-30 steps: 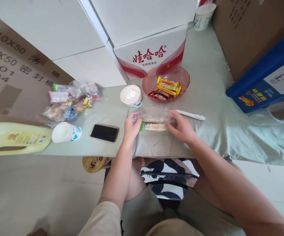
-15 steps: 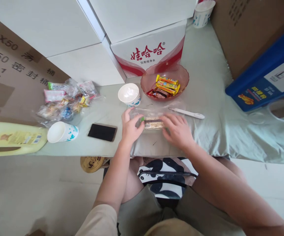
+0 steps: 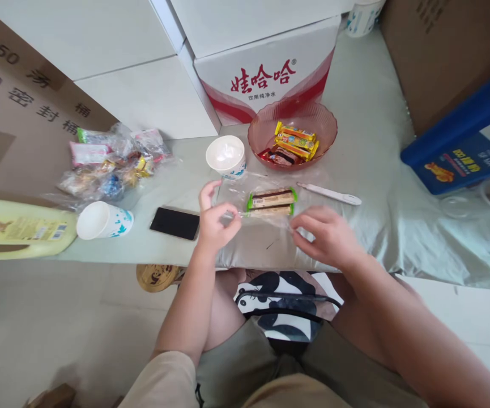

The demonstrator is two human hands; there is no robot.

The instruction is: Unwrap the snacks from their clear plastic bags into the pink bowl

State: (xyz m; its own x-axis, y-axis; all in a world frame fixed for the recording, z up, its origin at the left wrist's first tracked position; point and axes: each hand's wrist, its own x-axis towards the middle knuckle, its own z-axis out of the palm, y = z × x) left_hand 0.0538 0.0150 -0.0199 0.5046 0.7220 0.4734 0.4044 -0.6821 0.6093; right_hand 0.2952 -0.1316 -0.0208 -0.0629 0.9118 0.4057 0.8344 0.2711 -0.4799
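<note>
Shifted off the snack bars (image 3: 272, 198), left hand (image 3: 217, 225) and right hand (image 3: 324, 235) now each pinch the clear plastic (image 3: 237, 192) at its near edge, the bars lying between and just beyond them

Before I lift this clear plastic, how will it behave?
The clear plastic will probably flop or crumple: it looks thin and wrinkled between the left hand and right hand. The green-ended bars might weigh it down and make it sag, though I can't tell whether they're inside.
</note>
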